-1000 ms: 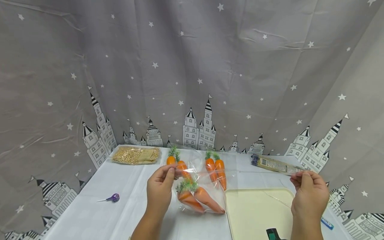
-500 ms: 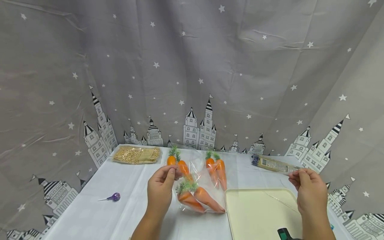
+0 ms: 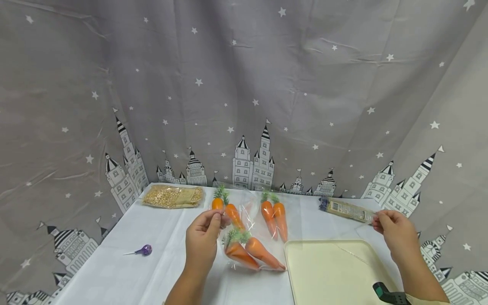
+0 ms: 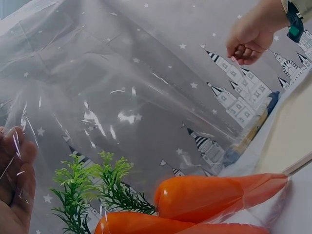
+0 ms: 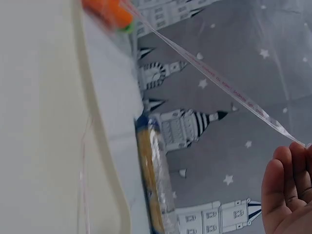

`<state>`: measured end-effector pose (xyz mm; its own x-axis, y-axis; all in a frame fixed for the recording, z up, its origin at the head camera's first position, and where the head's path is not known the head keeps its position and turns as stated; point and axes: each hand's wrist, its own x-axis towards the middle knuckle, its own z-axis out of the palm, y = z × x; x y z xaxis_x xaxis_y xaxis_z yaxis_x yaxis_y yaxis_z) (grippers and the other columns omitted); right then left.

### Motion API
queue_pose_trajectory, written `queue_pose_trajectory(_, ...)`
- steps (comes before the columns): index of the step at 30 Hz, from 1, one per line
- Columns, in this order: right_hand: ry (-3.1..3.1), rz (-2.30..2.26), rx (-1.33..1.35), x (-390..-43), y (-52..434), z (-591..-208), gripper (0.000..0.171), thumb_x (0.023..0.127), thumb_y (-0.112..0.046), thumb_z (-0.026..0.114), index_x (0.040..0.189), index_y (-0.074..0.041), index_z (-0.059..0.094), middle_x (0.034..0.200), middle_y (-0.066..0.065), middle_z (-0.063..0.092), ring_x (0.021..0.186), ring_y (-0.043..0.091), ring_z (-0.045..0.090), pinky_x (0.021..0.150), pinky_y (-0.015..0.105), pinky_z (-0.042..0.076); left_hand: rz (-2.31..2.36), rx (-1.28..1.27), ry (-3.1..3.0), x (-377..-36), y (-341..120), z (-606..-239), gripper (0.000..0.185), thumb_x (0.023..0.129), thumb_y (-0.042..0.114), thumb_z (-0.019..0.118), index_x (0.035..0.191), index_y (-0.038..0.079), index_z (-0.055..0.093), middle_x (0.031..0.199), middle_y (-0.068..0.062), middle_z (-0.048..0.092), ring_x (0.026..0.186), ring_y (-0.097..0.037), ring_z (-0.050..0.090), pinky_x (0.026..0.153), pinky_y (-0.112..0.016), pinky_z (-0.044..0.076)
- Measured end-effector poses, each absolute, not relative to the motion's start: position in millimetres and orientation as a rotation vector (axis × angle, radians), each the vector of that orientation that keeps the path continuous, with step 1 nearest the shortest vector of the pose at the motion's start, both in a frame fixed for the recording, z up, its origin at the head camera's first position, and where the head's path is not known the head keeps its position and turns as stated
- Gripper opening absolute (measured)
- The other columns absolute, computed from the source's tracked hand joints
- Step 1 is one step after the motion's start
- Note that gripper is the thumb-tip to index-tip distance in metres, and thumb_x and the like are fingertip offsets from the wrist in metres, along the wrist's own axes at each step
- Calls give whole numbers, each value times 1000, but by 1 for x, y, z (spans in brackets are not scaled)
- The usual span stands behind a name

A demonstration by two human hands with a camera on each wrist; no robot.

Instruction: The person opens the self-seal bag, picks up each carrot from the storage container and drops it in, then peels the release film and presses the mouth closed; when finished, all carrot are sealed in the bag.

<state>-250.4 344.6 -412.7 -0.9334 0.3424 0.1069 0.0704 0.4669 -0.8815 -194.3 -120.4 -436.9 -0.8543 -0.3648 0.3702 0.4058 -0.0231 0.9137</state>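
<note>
My left hand (image 3: pixel 203 237) and right hand (image 3: pixel 393 231) each pinch the clear plastic carrot bag (image 3: pixel 251 237), stretching its sealing strip (image 5: pixel 224 83); next, I judge, peel it free.

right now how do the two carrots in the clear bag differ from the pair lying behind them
The two bagged carrots sit inside the clear plastic bag, which the left hand pinches; the far pair seems to lie behind the film. The bagged carrots point tips toward the cream tray; the far pair runs more nearly straight toward the camera. Both pairs are orange with green tops, side by side.
</note>
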Motion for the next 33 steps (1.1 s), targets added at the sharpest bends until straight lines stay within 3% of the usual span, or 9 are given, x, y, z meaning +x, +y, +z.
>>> queue_pose_trajectory(5,-2577,1271,-381,-257,361,-418,46,113,-31,40,134,7,54,116,19,68,84,2,65,68,15,57,-1920,-42,-1734,-194,-120,-437,15,105,6,61,109,0,74,90,-8,77,83,-16,74,80,-25,62)
queue_pose_trajectory(13,-2689,996,-455,-259,378,-420,43,112,-31,42,130,4,57,107,19,69,93,29,65,60,30,51,-1923,-45,-1727,-194,-120,-438,19,106,6,60,111,-8,71,89,-8,77,83,-16,74,79,-24,62)
queue_pose_trajectory(20,-2659,919,-538,-256,393,-417,46,111,-32,39,129,7,56,101,21,66,86,31,59,56,34,45,-1900,-76,-1728,-195,-121,-440,18,106,8,60,111,-4,73,88,-7,76,82,-15,73,76,-25,61)
queue_pose_trajectory(26,-2625,942,-558,-259,408,-417,45,111,-24,38,133,12,54,109,28,68,90,34,67,54,29,50,-1902,-60,-1736,-195,-122,-440,16,106,8,61,110,2,75,89,-6,76,83,-16,73,76,-26,62)
queue_pose_trajectory(33,-2585,970,-596,-258,411,-410,47,109,-26,40,138,9,53,113,28,69,94,34,67,53,27,50,-1890,-62,-1737,-195,-121,-440,17,106,7,60,111,-1,74,90,-7,76,83,-16,73,76,-24,61)
